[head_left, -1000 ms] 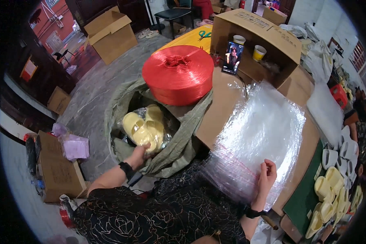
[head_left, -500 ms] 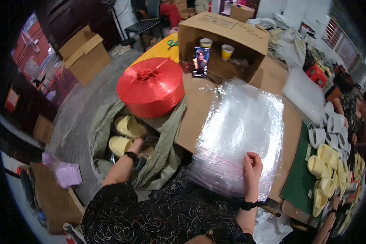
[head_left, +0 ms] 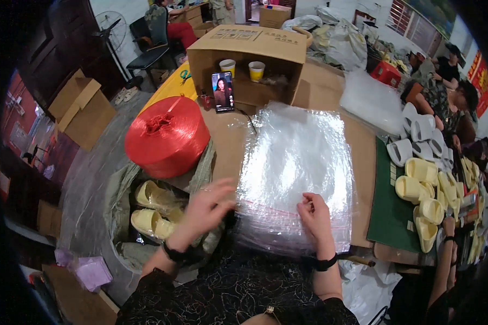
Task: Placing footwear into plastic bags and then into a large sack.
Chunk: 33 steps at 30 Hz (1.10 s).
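Moved: our left hand (head_left: 203,208) has left the pale yellow foam slippers (head_left: 154,208) in the grey-green woven sack (head_left: 119,195) and now hovers, fingers spread and empty, at the near left corner of the stack of clear plastic bags (head_left: 295,162).
Right hand (head_left: 314,214): pinches the top bag's near edge — as before.
Meaning: we judge both hands are turning to the bags.
Stack: flat on the brown cardboard tabletop (head_left: 225,141), straight ahead.
Counts: two slippers visible in the sack; one big red twine spool (head_left: 167,136); two paper cups (head_left: 242,68); one phone (head_left: 223,92).

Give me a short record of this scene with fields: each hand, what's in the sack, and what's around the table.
left hand: open, blurred, raised by the stack's left edge, holds nothing
right hand: pinching the near edge of the clear plastic bags
sack: pale yellow slippers inside
beside sack: red twine spool
table far side: cardboard box, phone
right: more slippers
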Each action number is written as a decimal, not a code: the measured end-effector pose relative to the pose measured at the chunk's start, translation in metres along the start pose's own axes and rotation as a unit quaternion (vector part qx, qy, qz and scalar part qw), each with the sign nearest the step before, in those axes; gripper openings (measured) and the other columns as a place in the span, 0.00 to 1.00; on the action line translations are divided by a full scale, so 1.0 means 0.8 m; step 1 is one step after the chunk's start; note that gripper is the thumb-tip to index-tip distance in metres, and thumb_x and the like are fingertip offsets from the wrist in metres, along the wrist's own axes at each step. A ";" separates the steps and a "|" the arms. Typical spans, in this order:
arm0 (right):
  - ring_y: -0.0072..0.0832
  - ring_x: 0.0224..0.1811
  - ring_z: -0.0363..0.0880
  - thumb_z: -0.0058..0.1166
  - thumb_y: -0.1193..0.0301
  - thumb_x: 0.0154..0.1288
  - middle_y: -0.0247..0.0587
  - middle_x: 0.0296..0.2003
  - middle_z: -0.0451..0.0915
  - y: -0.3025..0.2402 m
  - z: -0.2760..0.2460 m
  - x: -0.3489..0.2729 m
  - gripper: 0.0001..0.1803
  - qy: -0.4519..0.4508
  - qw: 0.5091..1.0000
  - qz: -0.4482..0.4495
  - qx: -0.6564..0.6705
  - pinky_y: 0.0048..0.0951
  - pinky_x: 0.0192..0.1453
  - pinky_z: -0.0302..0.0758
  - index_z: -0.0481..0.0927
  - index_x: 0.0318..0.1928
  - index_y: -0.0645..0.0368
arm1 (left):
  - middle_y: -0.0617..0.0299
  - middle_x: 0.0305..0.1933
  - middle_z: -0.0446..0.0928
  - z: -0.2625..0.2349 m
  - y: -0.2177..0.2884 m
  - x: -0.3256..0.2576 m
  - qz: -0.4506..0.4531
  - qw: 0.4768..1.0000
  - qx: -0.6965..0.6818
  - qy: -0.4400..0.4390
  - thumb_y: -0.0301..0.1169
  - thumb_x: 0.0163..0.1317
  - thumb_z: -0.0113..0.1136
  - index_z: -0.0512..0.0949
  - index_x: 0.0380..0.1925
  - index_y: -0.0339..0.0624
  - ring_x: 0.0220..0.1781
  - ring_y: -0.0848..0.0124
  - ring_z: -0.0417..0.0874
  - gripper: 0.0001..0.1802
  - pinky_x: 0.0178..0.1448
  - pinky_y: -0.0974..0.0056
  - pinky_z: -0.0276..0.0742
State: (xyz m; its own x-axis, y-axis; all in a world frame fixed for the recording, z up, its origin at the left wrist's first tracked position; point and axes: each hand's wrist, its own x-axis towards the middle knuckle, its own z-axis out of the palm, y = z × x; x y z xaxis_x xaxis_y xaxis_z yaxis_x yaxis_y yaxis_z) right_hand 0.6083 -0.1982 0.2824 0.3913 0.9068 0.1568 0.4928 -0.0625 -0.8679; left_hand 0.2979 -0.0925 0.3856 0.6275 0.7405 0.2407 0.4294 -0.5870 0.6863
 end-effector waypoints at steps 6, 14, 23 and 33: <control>0.37 0.43 0.80 0.62 0.69 0.63 0.46 0.46 0.79 -0.044 -0.027 -0.021 0.20 -0.037 0.999 -0.031 -0.010 0.36 0.46 0.79 0.76 0.54 0.61 | 0.45 0.73 0.62 0.122 0.001 0.081 0.152 0.968 0.160 -0.116 0.39 0.68 0.53 0.70 0.63 0.41 0.76 0.46 0.58 0.26 0.77 0.44 0.51; 0.26 0.39 0.78 0.67 0.70 0.58 0.39 0.43 0.79 -0.032 -0.190 -0.080 0.20 0.231 0.970 0.043 -0.064 0.28 0.39 0.76 0.79 0.51 0.59 | 0.47 0.75 0.59 0.180 -0.039 0.087 0.149 0.971 0.153 -0.110 0.44 0.65 0.56 0.70 0.66 0.44 0.77 0.45 0.53 0.30 0.78 0.40 0.43; 0.46 0.60 0.71 0.70 0.51 0.52 0.51 0.58 0.71 0.136 -0.416 -0.094 0.42 0.322 0.794 0.391 -0.337 0.44 0.62 0.72 0.71 0.62 0.62 | 0.51 0.76 0.59 0.187 -0.053 0.083 0.143 0.974 0.149 -0.095 0.46 0.64 0.57 0.71 0.65 0.46 0.78 0.49 0.54 0.31 0.79 0.42 0.42; 0.44 0.65 0.68 0.69 0.45 0.53 0.49 0.60 0.69 0.202 -0.476 -0.016 0.44 0.183 0.701 0.473 -0.501 0.43 0.65 0.71 0.71 0.62 0.61 | 0.51 0.74 0.62 0.189 -0.053 0.086 0.142 0.977 0.136 -0.083 0.47 0.62 0.59 0.73 0.62 0.47 0.77 0.48 0.56 0.30 0.78 0.40 0.44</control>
State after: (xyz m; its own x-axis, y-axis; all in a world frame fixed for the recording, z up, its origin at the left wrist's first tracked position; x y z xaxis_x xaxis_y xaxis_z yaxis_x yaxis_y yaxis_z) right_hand 0.9790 -0.3787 0.3194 0.9945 0.1050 0.0040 0.1044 -0.9918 0.0742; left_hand 0.4209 -0.0661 0.2690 0.8339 0.4844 0.2645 0.3651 -0.8435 0.3940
